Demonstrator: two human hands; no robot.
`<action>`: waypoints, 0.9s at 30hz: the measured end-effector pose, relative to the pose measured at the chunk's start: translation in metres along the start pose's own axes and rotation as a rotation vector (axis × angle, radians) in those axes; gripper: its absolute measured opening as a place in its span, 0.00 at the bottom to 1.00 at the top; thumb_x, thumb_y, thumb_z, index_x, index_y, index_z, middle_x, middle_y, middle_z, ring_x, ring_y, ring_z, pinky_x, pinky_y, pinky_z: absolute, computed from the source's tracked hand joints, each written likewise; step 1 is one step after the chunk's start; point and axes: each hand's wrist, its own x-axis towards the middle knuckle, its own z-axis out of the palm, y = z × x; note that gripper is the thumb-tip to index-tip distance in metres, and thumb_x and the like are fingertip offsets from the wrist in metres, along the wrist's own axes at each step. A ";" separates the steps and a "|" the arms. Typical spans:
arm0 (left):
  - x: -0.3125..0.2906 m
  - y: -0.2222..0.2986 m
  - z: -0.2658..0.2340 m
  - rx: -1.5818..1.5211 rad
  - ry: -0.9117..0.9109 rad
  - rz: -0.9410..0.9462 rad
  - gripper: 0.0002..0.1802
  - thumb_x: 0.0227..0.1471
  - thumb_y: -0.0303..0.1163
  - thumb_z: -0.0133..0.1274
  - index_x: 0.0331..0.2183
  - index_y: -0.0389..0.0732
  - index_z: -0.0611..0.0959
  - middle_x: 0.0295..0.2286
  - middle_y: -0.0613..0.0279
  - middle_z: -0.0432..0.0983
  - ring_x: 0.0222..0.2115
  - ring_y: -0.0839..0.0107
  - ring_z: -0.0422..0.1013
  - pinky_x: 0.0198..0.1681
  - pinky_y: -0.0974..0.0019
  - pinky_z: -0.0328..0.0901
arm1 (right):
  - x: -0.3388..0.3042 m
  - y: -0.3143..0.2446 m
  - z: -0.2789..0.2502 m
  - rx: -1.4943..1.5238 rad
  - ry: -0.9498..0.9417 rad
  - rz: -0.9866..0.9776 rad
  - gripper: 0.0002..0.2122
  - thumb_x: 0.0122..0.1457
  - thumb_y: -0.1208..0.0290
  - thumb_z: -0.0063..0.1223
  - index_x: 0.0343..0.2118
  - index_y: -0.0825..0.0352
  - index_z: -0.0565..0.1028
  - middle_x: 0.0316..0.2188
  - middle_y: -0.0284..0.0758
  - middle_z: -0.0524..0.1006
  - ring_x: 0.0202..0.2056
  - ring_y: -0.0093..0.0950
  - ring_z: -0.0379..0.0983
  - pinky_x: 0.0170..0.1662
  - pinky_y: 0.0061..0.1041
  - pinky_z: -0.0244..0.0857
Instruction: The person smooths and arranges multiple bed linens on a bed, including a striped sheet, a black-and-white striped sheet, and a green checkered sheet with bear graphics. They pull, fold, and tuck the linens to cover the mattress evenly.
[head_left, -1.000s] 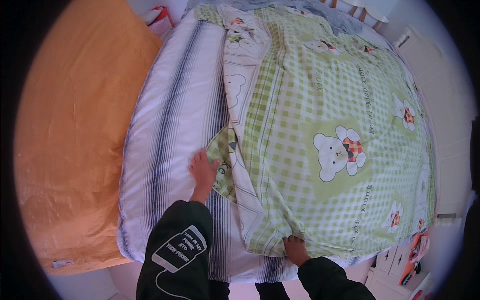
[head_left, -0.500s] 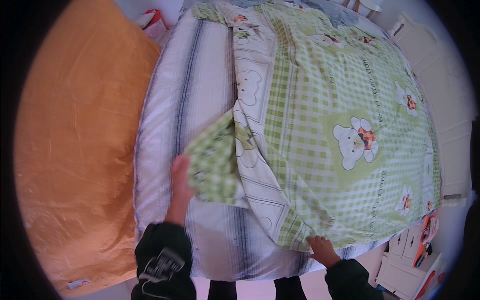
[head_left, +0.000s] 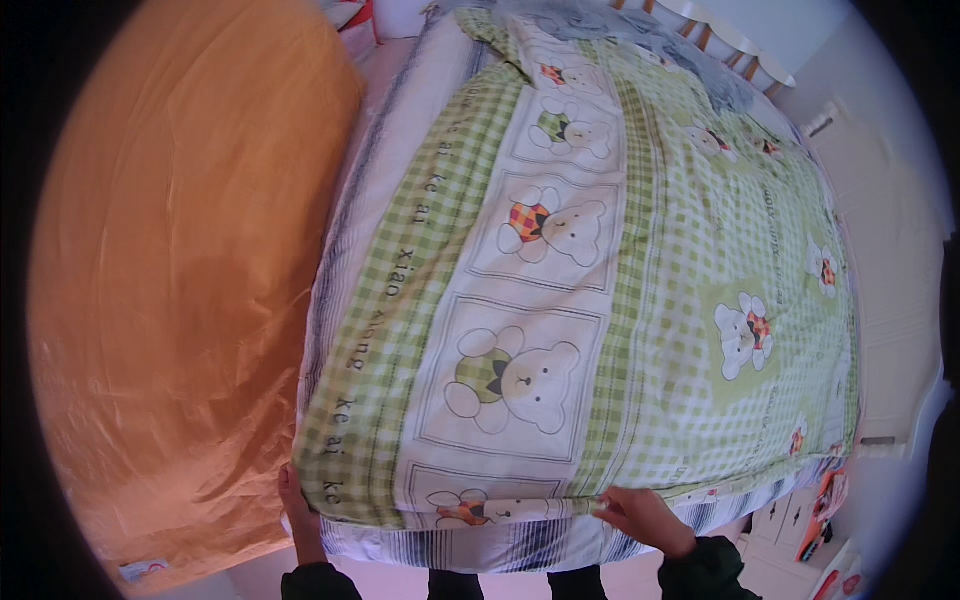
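Observation:
A green-and-white checked bed sheet [head_left: 520, 260] printed with teddy bears lies spread over the bed. Its near left corner is in my left hand [head_left: 296, 505], beside the bed's left edge; part of those fingers is hidden by the cloth. Further right, along the near hem, my right hand [head_left: 640, 515] pinches the sheet's edge between thumb and fingers. Beneath it shows a white mattress cover [head_left: 470, 550] with dark grey stripes, visible at the near side and in a strip on the left.
A large orange cover [head_left: 190, 280] drapes something along the bed's left side. At the far end lie grey crumpled cloth [head_left: 640, 35] and a white slatted headboard [head_left: 725, 35]. To the right stand a pale wardrobe [head_left: 890, 290] and a white drawer unit [head_left: 775, 520].
My left hand has swung left and toward me with the sheet's corner, unfolding the turned-over part across the bed's left side. My right hand stays at the near hem.

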 end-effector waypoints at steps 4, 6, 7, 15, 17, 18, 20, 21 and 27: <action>0.000 0.007 -0.006 -0.109 0.055 -0.036 0.07 0.58 0.36 0.49 0.34 0.43 0.74 0.31 0.69 0.73 0.31 0.77 0.69 0.37 0.71 0.66 | 0.071 -0.049 0.040 -0.154 0.137 -0.212 0.22 0.54 0.55 0.56 0.45 0.66 0.70 0.41 0.40 0.73 0.41 0.39 0.72 0.37 0.33 0.69; -0.002 0.018 -0.012 -0.089 0.001 0.032 0.07 0.58 0.35 0.50 0.33 0.43 0.74 0.29 0.70 0.73 0.30 0.77 0.69 0.36 0.71 0.66 | 0.098 -0.072 0.080 -0.333 -0.019 -0.300 0.27 0.53 0.55 0.55 0.53 0.64 0.65 0.49 0.42 0.68 0.51 0.39 0.67 0.44 0.33 0.68; -0.002 0.023 -0.017 -0.038 -0.004 0.055 0.06 0.58 0.35 0.50 0.32 0.43 0.74 0.28 0.70 0.73 0.29 0.78 0.68 0.35 0.72 0.65 | 0.106 -0.081 0.100 -0.062 -0.143 -0.303 0.28 0.53 0.56 0.55 0.55 0.61 0.63 0.51 0.43 0.66 0.53 0.41 0.64 0.47 0.34 0.66; 0.030 -0.003 -0.039 0.998 0.058 0.293 0.09 0.55 0.30 0.49 0.26 0.38 0.71 0.16 0.64 0.66 0.19 0.77 0.61 0.23 0.69 0.58 | 0.153 -0.110 0.193 -0.121 0.053 -0.360 0.31 0.43 0.65 0.63 0.52 0.58 0.63 0.39 0.37 0.67 0.43 0.39 0.68 0.40 0.39 0.66; 0.032 -0.015 -0.042 1.010 0.037 0.295 0.09 0.55 0.31 0.49 0.26 0.38 0.72 0.16 0.56 0.68 0.18 0.66 0.66 0.23 0.63 0.60 | 0.158 -0.107 0.189 -0.110 -0.010 -0.327 0.30 0.44 0.66 0.63 0.51 0.59 0.63 0.39 0.38 0.67 0.43 0.40 0.68 0.40 0.39 0.66; 0.032 -0.016 -0.044 1.150 0.016 0.304 0.09 0.54 0.32 0.49 0.26 0.37 0.72 0.17 0.53 0.69 0.19 0.62 0.67 0.23 0.60 0.60 | 0.160 -0.106 0.184 -0.097 -0.043 -0.332 0.29 0.44 0.66 0.62 0.51 0.60 0.63 0.40 0.39 0.68 0.44 0.41 0.68 0.40 0.39 0.67; 0.032 -0.013 -0.047 1.431 -0.043 0.278 0.09 0.54 0.32 0.49 0.26 0.37 0.73 0.19 0.49 0.71 0.20 0.53 0.70 0.24 0.56 0.61 | 0.169 -0.104 0.172 -0.104 -0.049 -0.286 0.28 0.45 0.66 0.62 0.50 0.62 0.62 0.40 0.39 0.68 0.44 0.42 0.68 0.40 0.39 0.67; 0.033 -0.008 -0.048 1.400 -0.041 0.256 0.10 0.53 0.33 0.48 0.25 0.37 0.73 0.20 0.45 0.72 0.24 0.45 0.70 0.26 0.51 0.61 | 0.174 -0.102 0.165 -0.125 -0.023 -0.232 0.28 0.45 0.66 0.62 0.49 0.63 0.62 0.41 0.39 0.69 0.44 0.42 0.69 0.40 0.39 0.67; 0.066 0.028 0.003 1.158 0.008 0.507 0.07 0.53 0.30 0.49 0.30 0.36 0.76 0.25 0.52 0.72 0.26 0.58 0.70 0.29 0.61 0.63 | 0.207 -0.105 0.160 -0.196 0.106 -0.131 0.26 0.42 0.66 0.65 0.42 0.64 0.62 0.39 0.40 0.70 0.41 0.42 0.71 0.37 0.38 0.69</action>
